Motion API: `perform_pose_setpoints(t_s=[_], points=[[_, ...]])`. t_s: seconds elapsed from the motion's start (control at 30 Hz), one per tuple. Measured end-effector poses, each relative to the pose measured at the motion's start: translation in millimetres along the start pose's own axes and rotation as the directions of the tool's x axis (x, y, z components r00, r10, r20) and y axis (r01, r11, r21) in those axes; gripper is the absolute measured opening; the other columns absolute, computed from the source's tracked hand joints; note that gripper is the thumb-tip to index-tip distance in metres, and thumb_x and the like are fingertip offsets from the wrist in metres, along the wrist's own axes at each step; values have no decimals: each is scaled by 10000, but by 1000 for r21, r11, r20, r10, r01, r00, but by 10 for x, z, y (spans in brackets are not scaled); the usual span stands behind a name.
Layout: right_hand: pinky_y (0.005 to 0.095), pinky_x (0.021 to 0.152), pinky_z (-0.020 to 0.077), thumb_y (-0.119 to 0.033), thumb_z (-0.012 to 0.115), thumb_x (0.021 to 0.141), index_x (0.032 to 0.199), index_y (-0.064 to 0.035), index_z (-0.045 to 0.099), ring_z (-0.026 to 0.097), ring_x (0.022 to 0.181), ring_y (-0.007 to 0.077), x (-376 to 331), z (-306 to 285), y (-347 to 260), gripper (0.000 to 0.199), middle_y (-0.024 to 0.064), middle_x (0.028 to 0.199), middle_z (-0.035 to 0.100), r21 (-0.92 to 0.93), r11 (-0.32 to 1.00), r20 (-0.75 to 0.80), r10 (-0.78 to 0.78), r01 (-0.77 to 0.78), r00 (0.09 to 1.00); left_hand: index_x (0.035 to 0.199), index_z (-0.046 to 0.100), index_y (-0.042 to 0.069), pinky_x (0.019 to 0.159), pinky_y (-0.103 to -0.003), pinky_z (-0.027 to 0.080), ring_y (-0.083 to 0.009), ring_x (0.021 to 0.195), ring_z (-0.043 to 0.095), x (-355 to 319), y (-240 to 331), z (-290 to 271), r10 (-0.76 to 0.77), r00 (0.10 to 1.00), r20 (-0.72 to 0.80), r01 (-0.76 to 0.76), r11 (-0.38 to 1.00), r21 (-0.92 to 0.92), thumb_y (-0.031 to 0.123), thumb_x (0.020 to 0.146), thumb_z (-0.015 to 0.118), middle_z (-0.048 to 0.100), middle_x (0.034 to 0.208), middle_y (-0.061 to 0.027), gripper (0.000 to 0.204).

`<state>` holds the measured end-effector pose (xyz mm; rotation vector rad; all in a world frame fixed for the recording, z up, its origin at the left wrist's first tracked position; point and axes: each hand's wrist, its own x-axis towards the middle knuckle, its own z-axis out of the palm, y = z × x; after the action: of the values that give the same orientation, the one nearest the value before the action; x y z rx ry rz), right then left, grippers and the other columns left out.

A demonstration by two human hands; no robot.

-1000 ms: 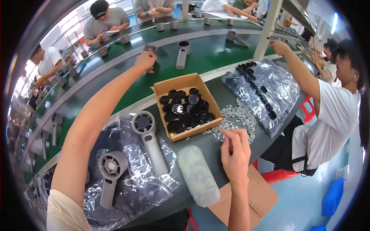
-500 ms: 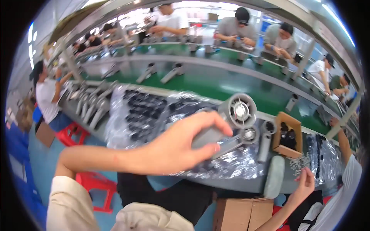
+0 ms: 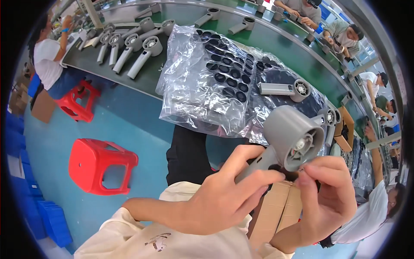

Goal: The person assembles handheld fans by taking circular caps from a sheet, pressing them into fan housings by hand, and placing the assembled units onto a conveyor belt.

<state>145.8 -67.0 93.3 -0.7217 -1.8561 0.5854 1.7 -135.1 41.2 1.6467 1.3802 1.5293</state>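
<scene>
A grey handheld fan housing [image 3: 280,125] is held up before me, tilted, its round open end turned to the right, showing a spoked hub. My left hand [image 3: 224,190] is wrapped around its handle from the left. At the lower rim of the round end, the thumb and fingers of my right hand [image 3: 327,185] are pinched together. A tiny piece seems to sit between those fingertips, too small to make out. Beyond, another grey fan [image 3: 282,89] lies on clear plastic bags [image 3: 189,103] with several black round caps in rows.
Several grey fans [image 3: 129,49] lie on the dark tabletop at the left. A cardboard box [image 3: 345,129] stands at the right, beside a co-worker's arm [image 3: 376,159]. Red stools [image 3: 92,166] stand on the blue floor. Behind runs a green conveyor [image 3: 276,39] with people across it.
My view has turned down and left. My left hand has drawn a fan back from over the bags toward me. My right hand has come from the small loose parts to the fan's rim.
</scene>
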Motion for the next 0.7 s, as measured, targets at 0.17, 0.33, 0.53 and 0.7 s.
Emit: perform_pose_setpoints(t_s=[0.17, 0.33, 0.53, 0.7], points=[[224, 541, 423, 138, 724, 531, 794, 3, 672, 544, 627, 170, 101, 469, -130, 301, 133, 755, 578, -171, 975, 73, -130, 141, 989, 1032, 660, 32, 646, -291, 497, -262, 878, 593, -118, -158, -273, 73, 993, -98, -78, 996, -52, -108, 697, 654, 481, 1139, -207, 363], [282, 593, 456, 73, 656, 812, 898, 47, 667, 562, 699, 185, 60, 539, -311, 91, 123, 847, 611, -445, 889, 135, -51, 107, 990, 1098, 588, 23, 724, -298, 526, -297, 959, 614, -101, -394, -278, 230, 968, -99, -223, 972, 75, 36, 782, 588, 477, 1185, -223, 316], [291, 561, 451, 66, 698, 774, 895, 28, 679, 569, 719, 188, 203, 717, -216, 128, 123, 877, 614, -415, 908, 191, 142, -51, 971, 1046, 608, 25, 777, -318, 531, -315, 988, 617, -60, -466, -364, 157, 974, -164, -126, 975, 185, 37, 766, 592, 476, 1210, -217, 280], [212, 479, 290, 83, 764, 552, 770, -16, 619, 443, 573, 84, 353, 744, 17, 280, 42, 718, 536, -243, 910, 83, 366, -337, 927, 1002, 701, 72, 698, -300, 551, -296, 905, 645, 35, -630, -381, 138, 985, -107, -112, 969, 220, -34, 675, 674, 540, 1154, -220, 345]])
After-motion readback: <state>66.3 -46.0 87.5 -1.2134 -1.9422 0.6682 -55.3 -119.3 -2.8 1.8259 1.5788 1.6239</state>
